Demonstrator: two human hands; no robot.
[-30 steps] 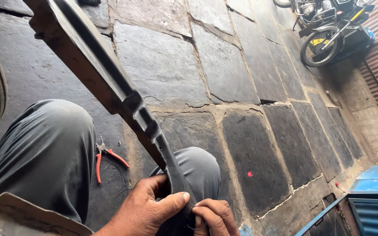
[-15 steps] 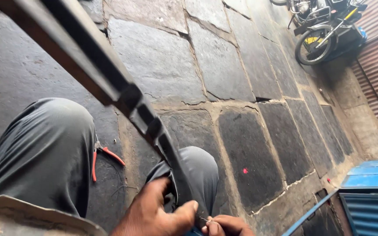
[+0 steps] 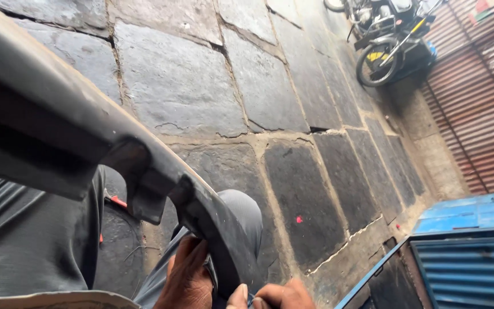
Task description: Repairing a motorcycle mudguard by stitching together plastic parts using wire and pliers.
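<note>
Because it runs from the upper left of the frame down to the bottom centre, the long dark moulded panel (image 3: 87, 143) looks like a stiff plastic part, rather light for its length but awkward, and it may flex if it is taken only at one end. I judge the best hold is at the narrow lower end, with a second hold nearer the notched bracket in the middle. The left hand (image 3: 187, 280) is closed around this lower end, fingers wrapped on its edge. The right hand (image 3: 278, 294), at the bottom edge of the frame, pinches something small just beside the panel tip; what it is I cannot tell. Red-handled pliers (image 3: 115, 201) lie on the stone floor (image 3: 190, 86) at the lower left, partly hidden
</note>
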